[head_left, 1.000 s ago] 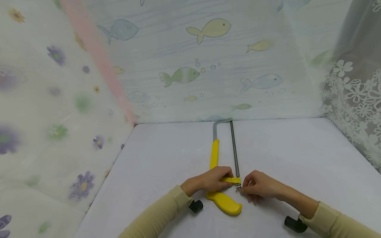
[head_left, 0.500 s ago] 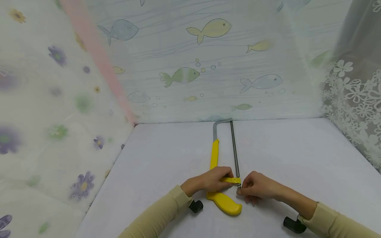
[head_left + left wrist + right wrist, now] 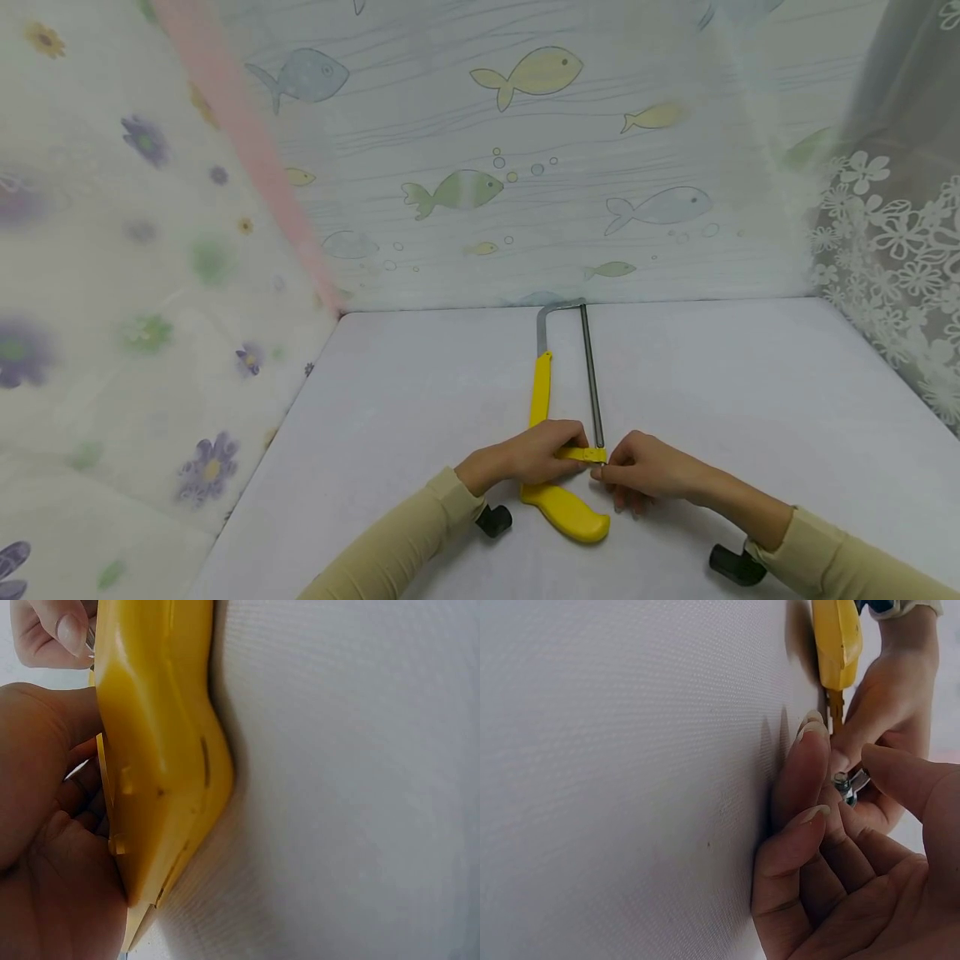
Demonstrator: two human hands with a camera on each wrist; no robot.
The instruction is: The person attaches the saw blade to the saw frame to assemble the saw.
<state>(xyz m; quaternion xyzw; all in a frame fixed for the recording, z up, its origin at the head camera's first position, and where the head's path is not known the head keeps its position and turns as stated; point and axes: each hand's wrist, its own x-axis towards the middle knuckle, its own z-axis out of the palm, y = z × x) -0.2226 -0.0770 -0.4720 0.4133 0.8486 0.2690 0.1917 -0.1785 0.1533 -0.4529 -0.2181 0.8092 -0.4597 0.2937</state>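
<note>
A hacksaw lies on the white table in the head view, with a yellow handle (image 3: 566, 514), a grey metal bow and a dark blade (image 3: 592, 375) on its right side. My left hand (image 3: 546, 450) grips the yellow frame just ahead of the handle, fingers reaching round the short arm at the blade's near end. At that end my right hand (image 3: 652, 468) pinches a small metal wing nut (image 3: 847, 787) between thumb and finger. Most of the nut is covered by my fingers in the head view. The handle fills much of the left wrist view.
A white cloth covers the table (image 3: 420, 383). Behind it hangs a curtain (image 3: 450, 125) printed with fish; a flowered sheet (image 3: 150, 333) rises on the left and white lace (image 3: 892, 242) on the right. Black devices (image 3: 493, 521) are worn at both wrists.
My right fingers have moved slightly left and closed over the wing nut, which showed more before. My left hand and the hacksaw have stayed in place.
</note>
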